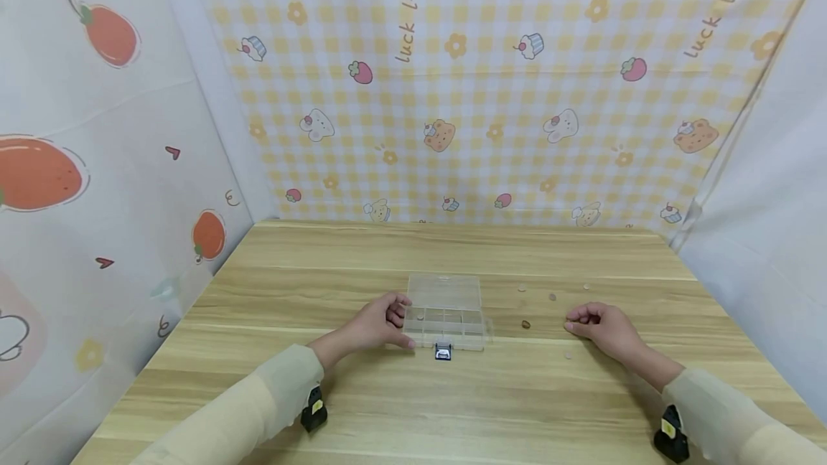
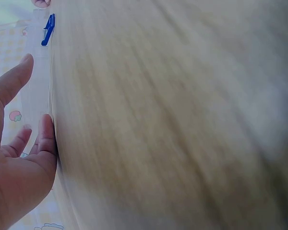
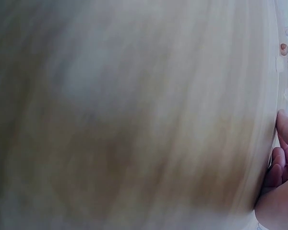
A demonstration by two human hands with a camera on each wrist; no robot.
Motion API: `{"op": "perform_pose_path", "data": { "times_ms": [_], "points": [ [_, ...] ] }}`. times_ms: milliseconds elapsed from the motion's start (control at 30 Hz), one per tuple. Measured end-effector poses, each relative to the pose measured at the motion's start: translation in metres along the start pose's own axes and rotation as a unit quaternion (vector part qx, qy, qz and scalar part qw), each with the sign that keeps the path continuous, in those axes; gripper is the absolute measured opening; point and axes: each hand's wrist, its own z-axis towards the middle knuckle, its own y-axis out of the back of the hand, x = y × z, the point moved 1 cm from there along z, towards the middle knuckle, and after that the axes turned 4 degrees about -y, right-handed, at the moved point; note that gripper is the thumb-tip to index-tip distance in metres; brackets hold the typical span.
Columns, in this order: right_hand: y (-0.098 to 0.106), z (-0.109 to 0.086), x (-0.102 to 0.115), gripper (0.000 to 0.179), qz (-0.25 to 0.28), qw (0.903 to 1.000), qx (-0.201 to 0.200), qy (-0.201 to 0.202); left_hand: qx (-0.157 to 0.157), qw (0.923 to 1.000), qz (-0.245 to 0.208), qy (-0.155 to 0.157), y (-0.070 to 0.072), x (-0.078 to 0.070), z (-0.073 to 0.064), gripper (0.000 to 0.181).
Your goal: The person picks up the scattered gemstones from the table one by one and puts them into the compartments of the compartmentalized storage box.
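Observation:
In the head view a clear plastic compartment box (image 1: 444, 341) stands on the table with its lid (image 1: 444, 291) raised at the back. A dark blue latch (image 1: 443, 351) sits at its front. My left hand (image 1: 380, 321) grips the box's left end, thumb at the front corner and fingers along the side. One small pale piece (image 1: 421, 318) lies in a back left compartment. To the right, my right hand (image 1: 602, 331) is low over the table, thumb and forefinger pinching a tiny brownish piece mostly hidden by the fingertips. A brown pebble-like piece (image 1: 525, 324) lies between box and right hand.
Several small pale pieces lie on the wooden table (image 1: 413, 407): two behind the brown one (image 1: 522, 288) (image 1: 552, 297), one farther back (image 1: 586, 286), one in front (image 1: 568, 356). A checked cloth (image 1: 465, 92) hangs behind the table; white cloths hang at both sides.

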Motion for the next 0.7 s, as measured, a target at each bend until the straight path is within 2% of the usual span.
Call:
{"op": "perform_pose_path", "data": {
  "times_ms": [167, 433, 700],
  "points": [
    [0.0000, 0.0004, -0.0008, 0.015, 0.001, 1.0000, 0.004, 0.000, -0.002, 1.0000, 0.001, 0.007, 0.0001, -0.0003, 0.0003, 0.069],
    [0.0058, -0.0014, 0.0014, 0.026, 0.037, 0.9986, 0.026, -0.025, -0.003, 0.9999, 0.013, 0.006, 0.0004, -0.0020, -0.0007, 0.069],
    [0.0072, -0.0015, 0.0019, 0.030, 0.056, 0.9981, 0.008, -0.024, 0.000, 0.9999, 0.012, 0.002, 0.0002, -0.0008, -0.0010, 0.070]
  ]
}}
